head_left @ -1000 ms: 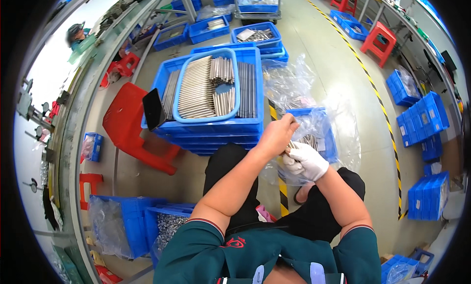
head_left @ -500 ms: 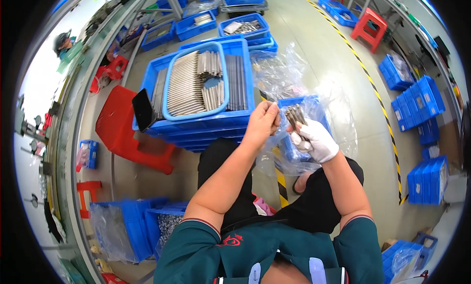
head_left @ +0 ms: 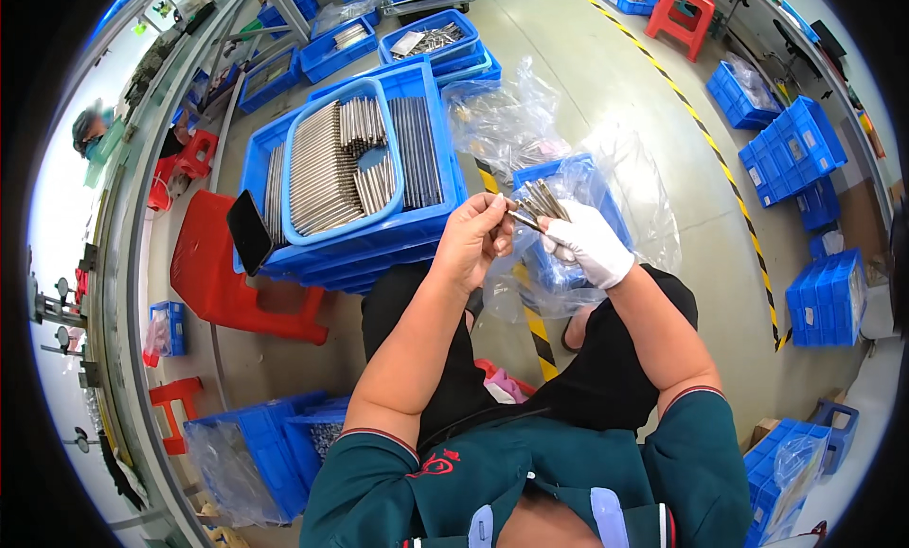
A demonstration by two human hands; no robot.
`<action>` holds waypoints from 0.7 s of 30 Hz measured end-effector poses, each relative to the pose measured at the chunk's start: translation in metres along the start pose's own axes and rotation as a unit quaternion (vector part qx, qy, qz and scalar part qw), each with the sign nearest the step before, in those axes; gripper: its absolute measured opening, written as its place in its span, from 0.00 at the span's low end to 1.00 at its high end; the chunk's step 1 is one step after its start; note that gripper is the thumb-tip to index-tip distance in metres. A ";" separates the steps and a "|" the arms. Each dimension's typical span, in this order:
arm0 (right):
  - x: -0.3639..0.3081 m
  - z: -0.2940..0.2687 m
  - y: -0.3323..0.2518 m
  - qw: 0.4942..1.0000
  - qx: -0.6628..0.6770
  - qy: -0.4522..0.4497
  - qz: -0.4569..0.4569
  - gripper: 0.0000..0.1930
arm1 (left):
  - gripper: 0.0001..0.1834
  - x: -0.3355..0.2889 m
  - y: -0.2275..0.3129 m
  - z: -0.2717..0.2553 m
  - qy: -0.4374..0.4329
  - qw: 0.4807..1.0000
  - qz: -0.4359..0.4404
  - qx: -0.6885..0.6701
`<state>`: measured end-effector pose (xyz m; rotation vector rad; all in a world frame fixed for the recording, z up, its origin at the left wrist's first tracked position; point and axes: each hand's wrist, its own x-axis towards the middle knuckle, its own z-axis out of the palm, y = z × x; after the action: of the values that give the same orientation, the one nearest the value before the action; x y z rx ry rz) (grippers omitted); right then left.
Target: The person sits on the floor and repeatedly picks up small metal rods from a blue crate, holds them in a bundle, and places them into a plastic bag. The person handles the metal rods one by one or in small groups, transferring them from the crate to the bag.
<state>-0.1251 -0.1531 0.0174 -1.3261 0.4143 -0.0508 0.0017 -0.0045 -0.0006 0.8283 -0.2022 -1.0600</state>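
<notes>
My bare left hand (head_left: 473, 240) pinches one end of a thin metal rod (head_left: 524, 219), whose other end reaches my right hand. That right hand (head_left: 597, 245), in a white glove, is closed round a bundle of short metal rods (head_left: 543, 200) fanned upward. Both hands are in front of my knees, above a blue bin (head_left: 614, 199) partly covered by clear plastic. Left of them, a light blue tray (head_left: 341, 233) holds rows of similar rods. It rests in a larger blue crate (head_left: 424, 228) with more rods along its sides, on top of stacked crates.
A dark phone-like slab (head_left: 249, 232) leans at the crate's left corner. A red plastic chair (head_left: 213, 269) stands left of it. Crumpled clear plastic (head_left: 511, 112) lies beyond the bin. Blue bins (head_left: 791, 150) line the right side, past yellow-black floor tape (head_left: 705, 131).
The view has shifted a little. My left fingers now pinch a rod that shows plainly between the two hands. The bundle remains in my right hand, now tilted more to the left.
</notes>
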 end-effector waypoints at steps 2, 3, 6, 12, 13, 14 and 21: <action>0.000 0.001 -0.003 1.000 -0.014 0.008 -0.006 0.10 | 0.07 0.000 -0.001 -0.002 -0.007 1.000 0.001 -0.009; 0.000 0.002 -0.002 0.999 -0.044 0.023 -0.017 0.11 | 0.07 0.000 -0.001 -0.004 -0.007 1.000 -0.001 -0.010; 0.001 0.001 -0.001 0.988 -0.133 0.064 -0.052 0.11 | 0.08 0.001 -0.001 -0.005 -0.014 1.000 -0.006 -0.014; -0.003 0.004 -0.005 0.958 -0.251 0.098 -0.094 0.12 | 0.07 0.001 -0.003 -0.005 -0.022 1.000 -0.013 0.003; -0.004 0.005 -0.005 0.953 -0.266 0.103 -0.104 0.12 | 0.07 0.001 -0.004 -0.006 -0.023 1.000 -0.012 0.007; -0.005 0.006 -0.005 0.947 -0.280 0.108 -0.114 0.12 | 0.07 0.001 -0.004 -0.006 -0.025 1.000 -0.011 0.010; -0.006 0.006 -0.003 0.918 -0.321 0.138 -0.189 0.12 | 0.08 -0.001 -0.002 -0.002 -0.015 0.996 -0.012 0.082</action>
<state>-0.1285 -0.1461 0.0228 -2.0511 0.4232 -0.4627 0.0013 -0.0030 -0.0030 0.9646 -0.3088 -1.0888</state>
